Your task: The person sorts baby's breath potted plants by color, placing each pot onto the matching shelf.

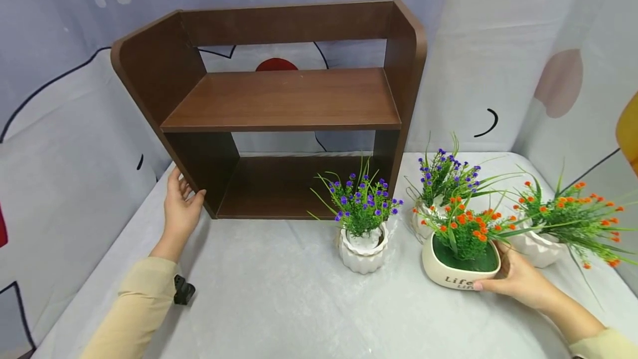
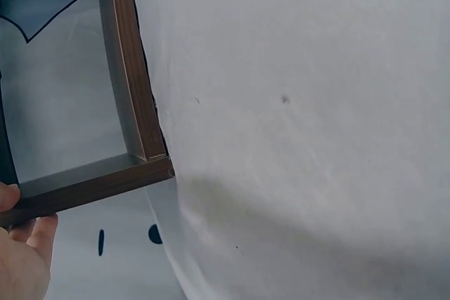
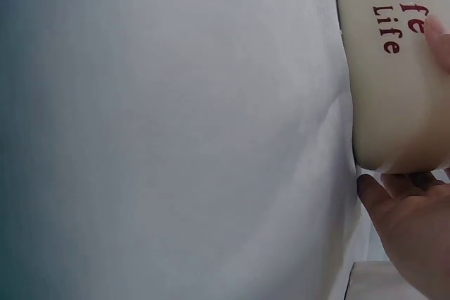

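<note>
A dark brown two-tier wooden shelf stands on the white-covered table. My left hand grips the bottom of its left side panel, thumb on the front edge. In the left wrist view the hand pinches the shelf's panel edge. My right hand holds a cream pot marked "Life" with orange flowers, thumb in front and fingers behind. The pot rests on the table. The right wrist view shows that pot with my right hand round it.
A purple-flowered plant in a white ribbed pot stands in front of the shelf's right end. Another purple plant and an orange plant in a white pot stand at the right. Draped cloth walls close in the back and sides.
</note>
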Motion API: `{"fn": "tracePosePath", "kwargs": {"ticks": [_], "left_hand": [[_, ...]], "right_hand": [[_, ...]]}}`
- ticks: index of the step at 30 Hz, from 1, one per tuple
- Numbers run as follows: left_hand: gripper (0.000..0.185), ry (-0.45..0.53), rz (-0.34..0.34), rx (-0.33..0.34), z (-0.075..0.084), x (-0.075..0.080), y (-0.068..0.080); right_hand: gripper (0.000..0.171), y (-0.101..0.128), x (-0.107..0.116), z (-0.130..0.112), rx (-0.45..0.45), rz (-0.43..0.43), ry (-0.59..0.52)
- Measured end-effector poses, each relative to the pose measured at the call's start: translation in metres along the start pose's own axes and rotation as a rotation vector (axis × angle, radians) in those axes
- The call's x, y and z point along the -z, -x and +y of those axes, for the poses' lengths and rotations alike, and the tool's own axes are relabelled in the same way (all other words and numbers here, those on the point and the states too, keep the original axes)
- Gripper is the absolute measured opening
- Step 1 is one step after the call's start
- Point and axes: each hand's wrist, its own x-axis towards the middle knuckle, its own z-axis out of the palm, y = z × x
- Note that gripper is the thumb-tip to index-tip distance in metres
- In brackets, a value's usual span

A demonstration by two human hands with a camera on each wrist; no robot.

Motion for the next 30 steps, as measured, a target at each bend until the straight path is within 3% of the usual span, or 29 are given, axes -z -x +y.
{"fn": "tracePosePath", "kwargs": {"ticks": [5, 10, 22, 30], "left_hand": [[0.070, -0.002, 0.009, 0.005, -0.003, 0.000, -0.001], [0.071, -0.011, 0.014, -0.030, 0.001, 0.001, 0.001], [0.070, -0.014, -0.004, -0.013, -0.002, 0.000, -0.001], [0.070, 0.009, -0.004, -0.019, 0.002, 0.000, 0.002]], "right_hand": [[0.082, 0.000, 0.000, 0.000, -0.010, -0.006, 0.009], [0.083, -0.001, -0.001, -0.005, -0.054, 0.055, 0.153], [0.092, 0.002, -0.002, -0.009, -0.193, 0.128, 0.405], [0.092, 0.005, -0.002, -0.012, -0.215, 0.119, 0.442]]}}
